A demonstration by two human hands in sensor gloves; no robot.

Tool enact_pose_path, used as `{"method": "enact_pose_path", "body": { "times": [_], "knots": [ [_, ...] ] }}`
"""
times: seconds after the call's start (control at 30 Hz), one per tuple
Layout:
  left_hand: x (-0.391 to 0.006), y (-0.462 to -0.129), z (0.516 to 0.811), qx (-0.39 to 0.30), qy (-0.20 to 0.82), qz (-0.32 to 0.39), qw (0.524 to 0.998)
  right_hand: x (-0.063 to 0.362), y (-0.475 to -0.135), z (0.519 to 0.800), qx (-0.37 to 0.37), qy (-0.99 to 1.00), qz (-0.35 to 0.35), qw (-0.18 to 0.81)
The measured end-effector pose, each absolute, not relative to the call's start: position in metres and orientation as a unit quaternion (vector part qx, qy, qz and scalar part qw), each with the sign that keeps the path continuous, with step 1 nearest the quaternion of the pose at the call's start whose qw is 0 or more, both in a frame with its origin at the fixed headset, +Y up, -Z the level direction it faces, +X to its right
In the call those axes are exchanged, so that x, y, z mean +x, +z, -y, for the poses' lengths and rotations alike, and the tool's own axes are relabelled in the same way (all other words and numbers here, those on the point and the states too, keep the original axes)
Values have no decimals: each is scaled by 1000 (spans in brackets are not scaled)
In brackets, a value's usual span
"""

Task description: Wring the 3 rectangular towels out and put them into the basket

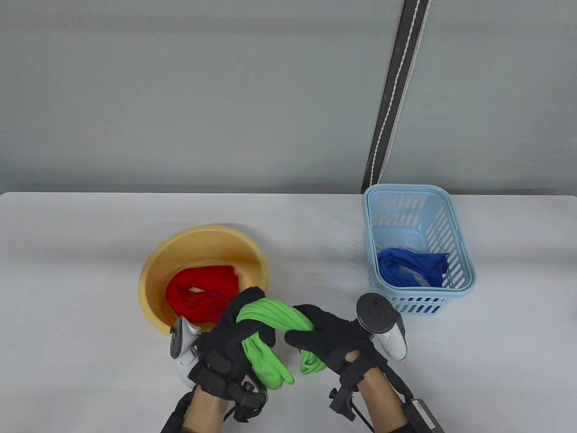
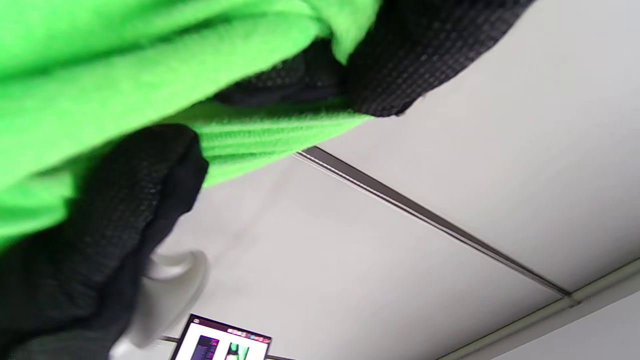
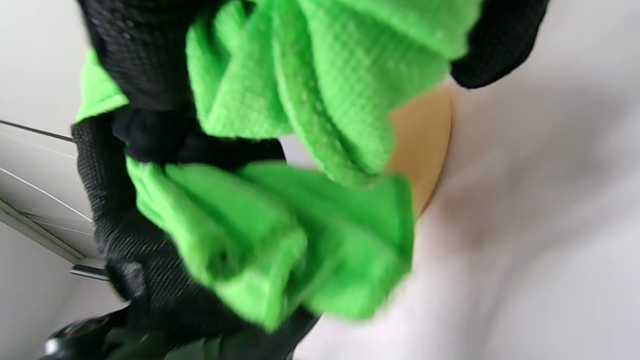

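Note:
A twisted green towel [image 1: 270, 315] spans between both gloved hands just above the table's front edge. My left hand [image 1: 239, 329] grips its left end, and a green tail [image 1: 266, 365] hangs down below that fist. My right hand [image 1: 322, 338] grips the right end, fingers curled round it. Green cloth [image 2: 125, 75] fills the left wrist view, and bunched green folds [image 3: 280, 200] fill the right wrist view. A red towel [image 1: 200, 293] lies in the yellow basin [image 1: 252, 252] behind my left hand. A blue towel [image 1: 410, 266] lies in the light blue basket [image 1: 460, 243] at the right.
The yellow basin rim [image 3: 425, 140] shows just behind the green towel. A dark vertical strip [image 1: 396, 90] runs down the grey wall behind the basket. White tabletop [image 1: 67, 315] stretches left of the basin and between basin and basket.

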State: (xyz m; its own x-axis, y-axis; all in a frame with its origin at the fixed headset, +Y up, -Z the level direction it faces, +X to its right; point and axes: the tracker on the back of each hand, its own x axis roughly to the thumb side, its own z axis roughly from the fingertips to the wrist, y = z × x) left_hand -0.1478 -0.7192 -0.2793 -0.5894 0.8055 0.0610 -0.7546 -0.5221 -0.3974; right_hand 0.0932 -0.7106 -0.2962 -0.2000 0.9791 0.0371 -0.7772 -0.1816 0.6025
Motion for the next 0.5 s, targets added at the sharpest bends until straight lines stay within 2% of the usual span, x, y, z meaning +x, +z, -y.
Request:
{"method": "enact_pose_path", "body": {
  "times": [0.1, 0.27, 0.37, 0.5],
  "knots": [
    [-145, -278, 721, -57, 883, 191, 425, 80, -291, 720, 213, 698, -283, 622],
    [-144, -277, 721, -34, 883, 183, 430, 51, -280, 725, 230, 700, -342, 583],
    [-147, -277, 720, -28, 880, 186, 437, 46, -279, 721, 229, 733, -308, 562],
    [-150, -277, 716, -14, 870, 188, 455, 53, -278, 716, 218, 735, -244, 594]
  ]
}}
